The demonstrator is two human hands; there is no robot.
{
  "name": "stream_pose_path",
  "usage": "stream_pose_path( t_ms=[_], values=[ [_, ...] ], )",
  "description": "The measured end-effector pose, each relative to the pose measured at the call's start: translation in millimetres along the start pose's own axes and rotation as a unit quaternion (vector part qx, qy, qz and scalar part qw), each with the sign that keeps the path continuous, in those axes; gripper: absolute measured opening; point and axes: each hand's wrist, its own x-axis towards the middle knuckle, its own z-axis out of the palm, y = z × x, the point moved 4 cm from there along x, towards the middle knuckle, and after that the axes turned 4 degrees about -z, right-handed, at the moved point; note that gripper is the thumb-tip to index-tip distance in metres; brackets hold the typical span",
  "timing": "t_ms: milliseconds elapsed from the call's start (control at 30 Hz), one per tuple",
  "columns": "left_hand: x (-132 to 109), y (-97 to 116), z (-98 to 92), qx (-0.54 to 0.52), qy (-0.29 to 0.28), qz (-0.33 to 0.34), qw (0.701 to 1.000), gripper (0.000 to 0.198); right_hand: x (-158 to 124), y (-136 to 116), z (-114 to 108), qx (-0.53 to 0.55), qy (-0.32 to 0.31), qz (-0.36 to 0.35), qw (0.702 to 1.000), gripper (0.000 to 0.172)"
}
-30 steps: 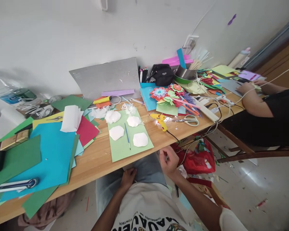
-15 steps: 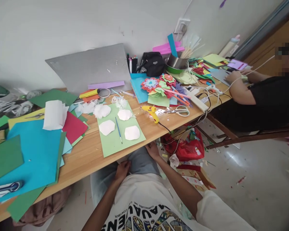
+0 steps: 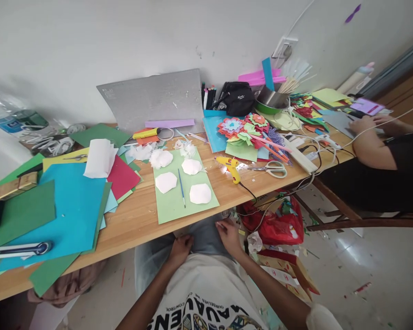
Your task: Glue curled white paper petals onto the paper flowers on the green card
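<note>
My left hand [image 3: 181, 248] rests on my lap, its fingers curled in with nothing visible in them. On the other thigh, just below the table edge, lies my right hand [image 3: 230, 236], fingers loosely apart and holding nothing I can see. In front of both hands a light green sheet [image 3: 168, 213] lies on the table. It carries several white rounded paper pieces [image 3: 200, 194], the back left one topped with fluffy white material [image 3: 156, 159]. A blue thin paintbrush [image 3: 181, 188] lies between the pieces. A yellow glue gun [image 3: 230, 167] and scissors [image 3: 275, 169] lie right of the sheet.
Coloured paper sheets [image 3: 72, 197] and a box cutter [image 3: 22, 250] cover the table's left. Paper flowers [image 3: 233, 126], a black pouch [image 3: 240, 98] and a pot of sticks [image 3: 273, 97] stand back right. Another person's hands [image 3: 365, 123] work at far right. A red bag [image 3: 285, 231] sits below.
The view has turned left, so the table things sit farther right in the picture. My right hand has drawn back slightly from the table edge. My left hand stays on my lap.
</note>
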Motion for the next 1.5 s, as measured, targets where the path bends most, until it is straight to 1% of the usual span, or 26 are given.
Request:
stream_pose_path(
  t_ms=[33,67,100,167,233,267,300,333,367,400,433,500,567,600,667,767,833,933,1033,1100,1167,1267,1333,1400,1500],
  values=[
    [-7,6,-1.9,0.006,-0.002,0.009,1.0,0.03,-6,-17,-9,0.014,-0.017,-0.029,0.999,0.021],
    [-16,13,-5.2,0.009,-0.006,0.021,1.0,0.028,-10,-35,-19,0.036,-0.039,-0.074,0.996,0.021],
    [-26,24,-10.3,0.011,-0.01,0.041,0.999,0.026,-10,-53,-32,0.051,-0.043,-0.11,0.992,0.02],
    [-49,53,-24.3,0.026,-0.047,0.126,0.991,0.028,3,-84,-57,0.072,-0.025,-0.167,0.983,0.017],
    [-70,87,-49.1,0.026,-0.055,0.201,0.978,0.03,30,-104,-77,0.056,0.008,-0.205,0.977,0.015],
    [-79,104,-64.4,0.025,-0.051,0.23,0.971,0.029,45,-112,-84,0.025,0.045,-0.234,0.971,0.015],
    [-86,120,-80.7,0.025,-0.044,0.259,0.964,0.027,60,-118,-88,-0.019,0.085,-0.267,0.96,0.016],
    [-91,135,-97.6,0.027,-0.032,0.281,0.959,0.027,74,-123,-87,-0.073,0.107,-0.288,0.949,0.018],
    [-93,148,-114.9,0.029,-0.01,0.29,0.957,0.028,88,-126,-83,-0.132,0.113,-0.296,0.939,0.02],
    [-92,158,-131.3,0.032,0.011,0.295,0.955,0.028,100,-128,-77,-0.192,0.102,-0.29,0.932,0.022],
    [-89,166,-147.0,0.039,0.037,0.299,0.953,0.029,110,-129,-69,-0.249,0.076,-0.273,0.926,0.022],
    [-79,178,-174.4,0.057,0.087,0.305,0.947,0.028,124,-131,-55,-0.333,0.005,-0.225,0.915,0.024],
    [-63,184,-195.1,0.091,0.122,0.307,0.939,0.028,131,-134,-48,-0.373,-0.058,-0.192,0.906,0.03],
    [-54,187,-203.2,0.11,0.131,0.307,0.936,0.028,133,-136,-47,-0.38,-0.077,-0.186,0.903,0.033],
    [-36,190,-215.1,0.145,0.14,0.302,0.932,0.029,138,-140,-49,-0.381,-0.085,-0.192,0.901,0.034],
    [-14,197,-222.1,0.192,0.148,0.297,0.924,0.031,147,-143,-52,-0.35,-0.048,-0.225,0.908,0.03],
    [-6,201,-217.9,0.221,0.152,0.296,0.917,0.031,154,-145,-49,-0.323,-0.035,-0.25,0.912,0.028],
    [-1,204,-198.2,0.279,0.127,0.308,0.901,0.033,164,-148,-42,-0.322,-0.053,-0.257,0.91,0.029],
    [-2,201,-176.8,0.327,0.095,0.325,0.882,0.034,173,-150,-34,-0.362,-0.081,-0.249,0.895,0.029],
    [-2,196,-168.6,0.341,0.089,0.33,0.876,0.034,177,-149,-30,-0.39,-0.097,-0.252,0.88,0.023],
    [-1,190,-165.1,0.343,0.092,0.33,0.875,0.035,179,-146,-26,-0.414,-0.105,-0.261,0.865,0.021],
    [0,183,-164.5,0.324,0.1,0.338,0.878,0.036,180,-141,-21,-0.435,-0.102,-0.279,0.85,0.023],
    [1,180,-166.6,0.29,0.106,0.345,0.886,0.036,178,-141,-22,-0.427,-0.084,-0.289,0.852,0.022],
    [1,179,-171.6,0.23,0.111,0.346,0.903,0.035,175,-146,-26,-0.386,-0.045,-0.303,0.87,0.021],
    [5,178,-186.2,0.094,0.124,0.314,0.937,0.032,168,-165,-31,-0.251,0.021,-0.337,0.907,0.018]
  ],
)
